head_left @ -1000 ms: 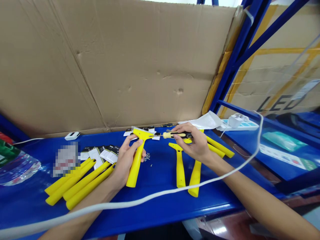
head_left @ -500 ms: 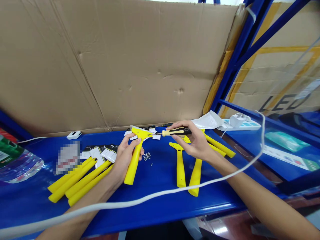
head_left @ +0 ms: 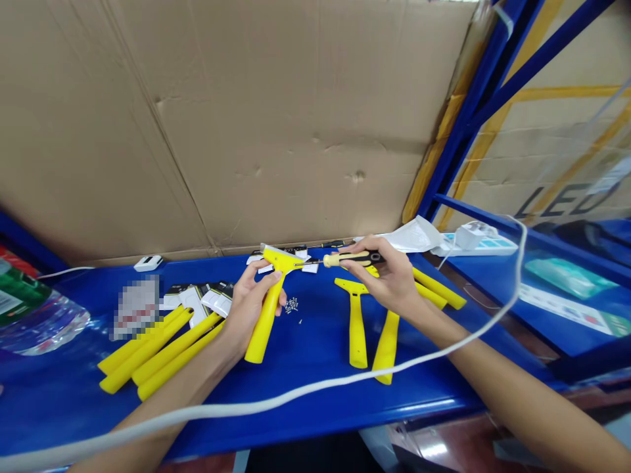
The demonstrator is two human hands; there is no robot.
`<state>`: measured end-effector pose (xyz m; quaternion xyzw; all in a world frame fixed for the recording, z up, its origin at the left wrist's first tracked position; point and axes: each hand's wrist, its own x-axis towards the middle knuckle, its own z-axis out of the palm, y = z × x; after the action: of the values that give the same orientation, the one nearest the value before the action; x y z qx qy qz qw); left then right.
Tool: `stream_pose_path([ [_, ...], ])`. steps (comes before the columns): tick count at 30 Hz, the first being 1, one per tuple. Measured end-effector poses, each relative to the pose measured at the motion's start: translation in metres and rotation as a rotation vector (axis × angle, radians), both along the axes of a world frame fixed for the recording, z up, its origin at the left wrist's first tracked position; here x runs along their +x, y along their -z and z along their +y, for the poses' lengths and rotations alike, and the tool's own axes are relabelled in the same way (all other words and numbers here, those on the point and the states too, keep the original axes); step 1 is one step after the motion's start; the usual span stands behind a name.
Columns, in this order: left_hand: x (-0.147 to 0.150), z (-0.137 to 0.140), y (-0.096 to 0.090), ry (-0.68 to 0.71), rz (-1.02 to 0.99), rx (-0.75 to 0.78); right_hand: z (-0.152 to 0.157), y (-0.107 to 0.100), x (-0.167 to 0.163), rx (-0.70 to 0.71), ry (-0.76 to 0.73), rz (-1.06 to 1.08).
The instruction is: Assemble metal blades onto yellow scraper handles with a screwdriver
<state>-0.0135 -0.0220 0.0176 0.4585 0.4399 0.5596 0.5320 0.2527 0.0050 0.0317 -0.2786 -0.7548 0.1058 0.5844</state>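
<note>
My left hand [head_left: 250,301] is closed around a yellow scraper [head_left: 266,322], whose wide head points up and away from me with a pale blade strip along its edge. In my right hand [head_left: 389,276] is a screwdriver [head_left: 352,258] with a black and cream handle, held level. Its shaft points left and the tip meets the scraper's head; whether it sits in a screw is too small to tell. A small pile of screws [head_left: 291,305] lies on the blue shelf [head_left: 305,374] just right of my left hand, with one loose screw [head_left: 300,322] nearer me.
Yellow scrapers [head_left: 357,328] lie at right, and several yellow handles [head_left: 162,355] at left beside white-and-black packets [head_left: 200,302]. A white cable [head_left: 296,393] crosses in front of my forearms. A plastic bottle [head_left: 39,315] lies far left; a power strip [head_left: 476,244] is back right.
Both hands hold the same scraper and screwdriver in nearly the same place. My right-hand fingers have shifted slightly on the handle, and the whole view has moved a little.
</note>
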Motion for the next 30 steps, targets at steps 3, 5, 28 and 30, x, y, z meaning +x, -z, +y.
stream_pose_path([
  [3,0.0,0.0,0.0,0.008,0.012,0.021,0.002,0.002,0.001,-0.017,0.079,0.023],
  [5,-0.001,0.0,-0.002,-0.01,0.023,0.02,0.003,0.001,0.0,-0.058,-0.023,0.04],
  [28,-0.001,-0.002,-0.008,-0.019,0.039,0.047,0.016,-0.002,0.001,-0.466,-0.139,0.242],
  [30,0.0,-0.002,-0.008,-0.023,0.044,0.05,0.017,-0.002,0.003,-0.4,-0.132,0.2],
])
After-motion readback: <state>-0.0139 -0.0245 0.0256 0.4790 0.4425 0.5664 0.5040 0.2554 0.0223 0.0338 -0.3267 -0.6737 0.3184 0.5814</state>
